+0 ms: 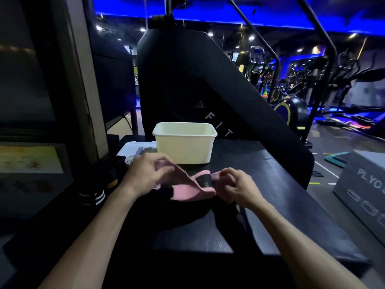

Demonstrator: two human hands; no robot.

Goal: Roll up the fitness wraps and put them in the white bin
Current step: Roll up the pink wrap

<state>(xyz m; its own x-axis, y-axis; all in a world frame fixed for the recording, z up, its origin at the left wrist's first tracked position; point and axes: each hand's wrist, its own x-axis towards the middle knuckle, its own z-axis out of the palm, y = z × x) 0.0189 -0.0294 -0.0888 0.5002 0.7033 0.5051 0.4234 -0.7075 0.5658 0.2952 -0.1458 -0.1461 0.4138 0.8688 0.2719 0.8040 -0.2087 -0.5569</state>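
A gym: exercise bikes and elliptical machines fill the right of the frame under blue lighting.

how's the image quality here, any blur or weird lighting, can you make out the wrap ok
Head view: dim, with blue neon glare across the background; wide-angle bending curves the edges; the left hand is motion-blurred, the right hand sharper; the pink wrap reads clearly, the black items on the dark table almost vanish; the white bin is well lit.
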